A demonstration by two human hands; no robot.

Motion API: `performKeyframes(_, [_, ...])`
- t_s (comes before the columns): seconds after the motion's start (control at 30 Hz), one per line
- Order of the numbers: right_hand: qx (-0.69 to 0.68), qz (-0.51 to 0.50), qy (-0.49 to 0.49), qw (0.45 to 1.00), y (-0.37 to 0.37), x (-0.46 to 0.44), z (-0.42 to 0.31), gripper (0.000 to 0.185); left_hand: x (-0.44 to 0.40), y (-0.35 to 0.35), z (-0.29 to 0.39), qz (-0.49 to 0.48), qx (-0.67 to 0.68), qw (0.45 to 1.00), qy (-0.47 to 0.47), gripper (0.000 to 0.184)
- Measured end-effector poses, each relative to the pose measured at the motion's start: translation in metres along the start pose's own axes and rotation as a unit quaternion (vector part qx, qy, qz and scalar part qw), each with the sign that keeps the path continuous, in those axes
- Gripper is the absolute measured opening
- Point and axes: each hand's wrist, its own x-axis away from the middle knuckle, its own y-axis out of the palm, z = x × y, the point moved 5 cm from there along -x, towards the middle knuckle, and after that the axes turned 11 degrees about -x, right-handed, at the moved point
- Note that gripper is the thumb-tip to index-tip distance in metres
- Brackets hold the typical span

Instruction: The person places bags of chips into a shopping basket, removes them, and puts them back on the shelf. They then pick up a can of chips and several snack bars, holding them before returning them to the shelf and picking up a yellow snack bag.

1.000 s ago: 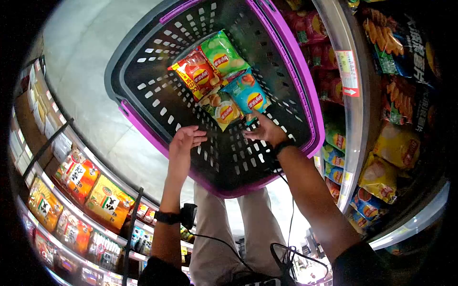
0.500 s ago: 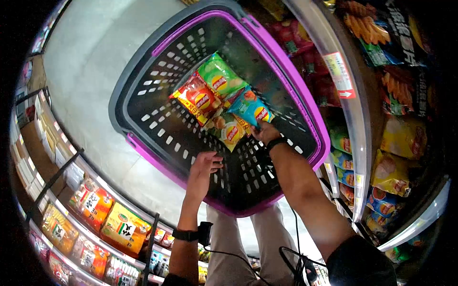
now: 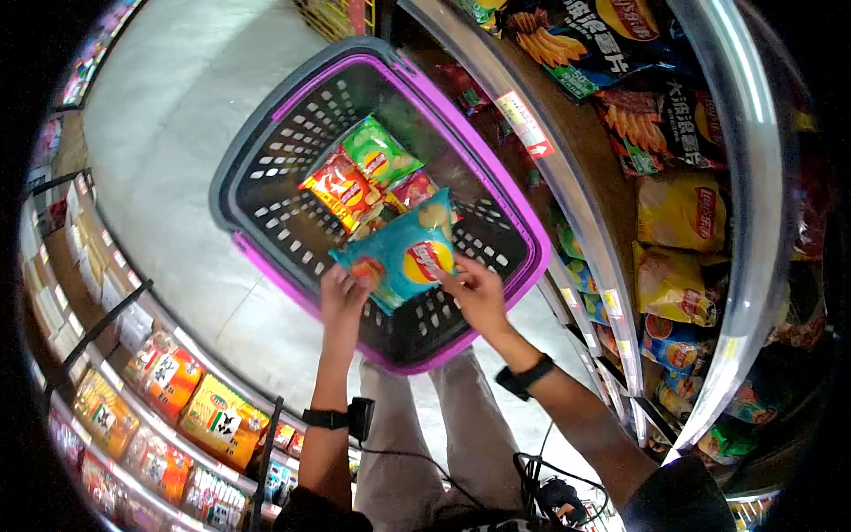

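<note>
Snack shelving (image 3: 578, 204) stands beyond the right hand (image 3: 479, 291), which pinches the blue chip bag (image 3: 401, 255) by its edge; left hand (image 3: 344, 300) pinches its corner — two-ended grip, presumably to steady it over the basket (image 3: 284, 191).

Blue pkt (image 3: 399, 253) glossy plast., bskt (image 3: 399, 343) smooth plast.

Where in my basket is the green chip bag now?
In the head view, the green chip bag lies in the basket, upper half, just left of centre, with the red bag at its lower left and the held blue bag nearer you.
</note>
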Motion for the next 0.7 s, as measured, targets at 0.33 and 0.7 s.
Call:
performKeyframes(0.33, [-0.282,-0.023,-0.07,0.956,-0.099,0.131,-0.23,0.132,0.138,0.095,0.155,-0.174,0.013,0.98,0.092,0.065])
performKeyframes(0.7, [-0.188,0.231,-0.052,0.953,-0.212,0.262,-0.243,0.123,0.212,0.213,0.237,-0.383,0.03,0.899,0.212,0.079])
